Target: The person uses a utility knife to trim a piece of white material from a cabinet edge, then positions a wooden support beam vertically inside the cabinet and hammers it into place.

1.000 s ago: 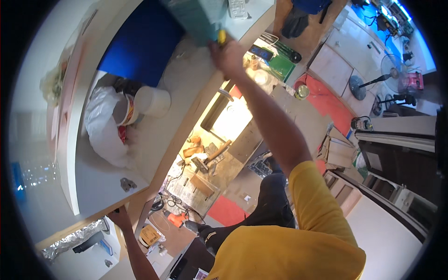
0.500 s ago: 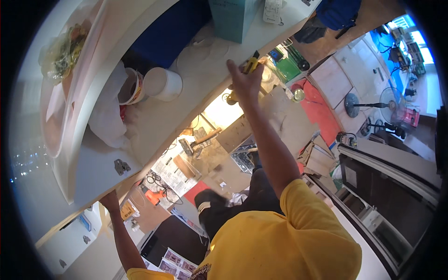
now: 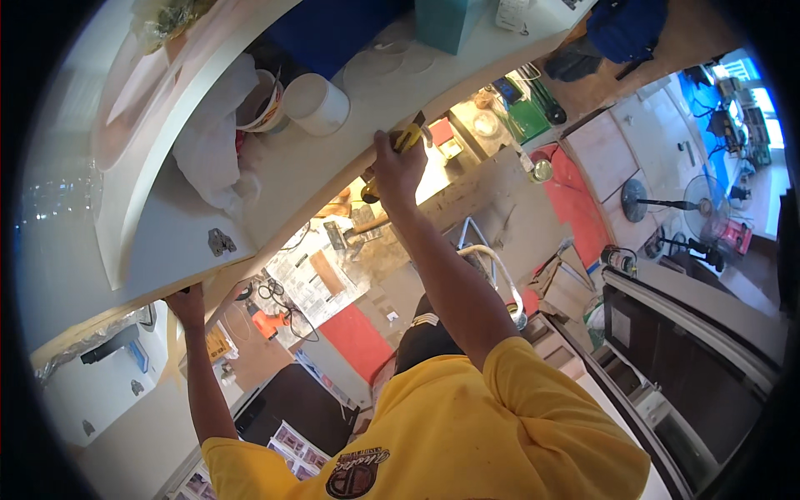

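Yellow cutter in right hand (left hand at white shelf)

My yellow shirt carries a dark round emblem with pale lettering in it and dark script along its upper edge. Below me, paper sheets bear dense print (far too small for me to read).

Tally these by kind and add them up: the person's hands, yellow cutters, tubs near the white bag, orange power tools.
Hands: 2 (left hand, right hand)
Yellow cutter: 1
Tubs near the white bag: 2 (plain white tub, patterned tub)
Orange power tool: 1
Total: 6
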Tool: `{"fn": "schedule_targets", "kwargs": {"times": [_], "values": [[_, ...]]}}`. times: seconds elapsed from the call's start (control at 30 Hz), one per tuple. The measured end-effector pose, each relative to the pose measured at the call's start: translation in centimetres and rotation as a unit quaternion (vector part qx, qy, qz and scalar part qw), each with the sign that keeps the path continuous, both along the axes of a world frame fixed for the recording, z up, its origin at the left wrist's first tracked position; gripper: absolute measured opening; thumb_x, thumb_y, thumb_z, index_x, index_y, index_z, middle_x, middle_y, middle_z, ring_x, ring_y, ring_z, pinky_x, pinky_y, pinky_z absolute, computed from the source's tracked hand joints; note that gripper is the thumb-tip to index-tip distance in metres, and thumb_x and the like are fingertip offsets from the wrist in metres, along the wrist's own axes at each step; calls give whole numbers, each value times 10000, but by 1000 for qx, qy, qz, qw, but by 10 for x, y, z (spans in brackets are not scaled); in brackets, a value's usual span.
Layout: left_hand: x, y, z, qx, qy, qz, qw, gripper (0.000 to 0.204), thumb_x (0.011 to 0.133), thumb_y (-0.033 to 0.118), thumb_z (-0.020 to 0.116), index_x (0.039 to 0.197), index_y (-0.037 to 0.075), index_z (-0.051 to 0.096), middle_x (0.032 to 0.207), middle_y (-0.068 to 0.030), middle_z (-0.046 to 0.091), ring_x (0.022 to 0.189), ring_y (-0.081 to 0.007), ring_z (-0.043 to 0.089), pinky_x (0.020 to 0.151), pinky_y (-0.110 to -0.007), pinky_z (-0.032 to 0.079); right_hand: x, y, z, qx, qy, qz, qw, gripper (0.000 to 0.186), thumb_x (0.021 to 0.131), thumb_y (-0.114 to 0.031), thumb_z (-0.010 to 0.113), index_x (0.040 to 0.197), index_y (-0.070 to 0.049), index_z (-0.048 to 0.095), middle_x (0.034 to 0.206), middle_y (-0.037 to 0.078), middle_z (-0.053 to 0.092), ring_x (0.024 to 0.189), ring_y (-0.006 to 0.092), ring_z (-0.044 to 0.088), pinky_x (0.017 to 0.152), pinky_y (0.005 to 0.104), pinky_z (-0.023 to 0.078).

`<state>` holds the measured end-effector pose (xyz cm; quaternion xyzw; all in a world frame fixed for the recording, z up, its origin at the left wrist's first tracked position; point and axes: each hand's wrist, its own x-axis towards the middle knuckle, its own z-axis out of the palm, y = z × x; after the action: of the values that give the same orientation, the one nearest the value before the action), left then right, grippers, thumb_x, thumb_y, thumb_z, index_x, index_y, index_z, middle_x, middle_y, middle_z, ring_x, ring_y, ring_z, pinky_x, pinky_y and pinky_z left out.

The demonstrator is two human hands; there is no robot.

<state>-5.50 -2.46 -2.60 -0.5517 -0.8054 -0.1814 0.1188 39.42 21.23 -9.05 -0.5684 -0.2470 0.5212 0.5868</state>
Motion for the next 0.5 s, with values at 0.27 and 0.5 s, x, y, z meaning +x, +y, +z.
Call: {"fn": "schedule_targets", "kwargs": {"times": [0.27,0.5], "values": [[0,-3,-3,1,-27,13,1000,533,827,245,804,1248,-26,623,1257,-239,634,1178,-427,581,1046,-499,419,33,-6,-2,-1,64,95,993,75,894,-62,684,942,-32,635,754,15,595,572,90,565,502,264,521],[-2,-8,0,15,-66,24,997,477,839,215,793,1221,-26,639,1191,-212,668,1118,-390,623,1013,-469,452,122,-60,-64,-121,90,-140,979,172,925,-203,740,935,-81,620,722,-20,570,607,88,585,515,239,483]]}}
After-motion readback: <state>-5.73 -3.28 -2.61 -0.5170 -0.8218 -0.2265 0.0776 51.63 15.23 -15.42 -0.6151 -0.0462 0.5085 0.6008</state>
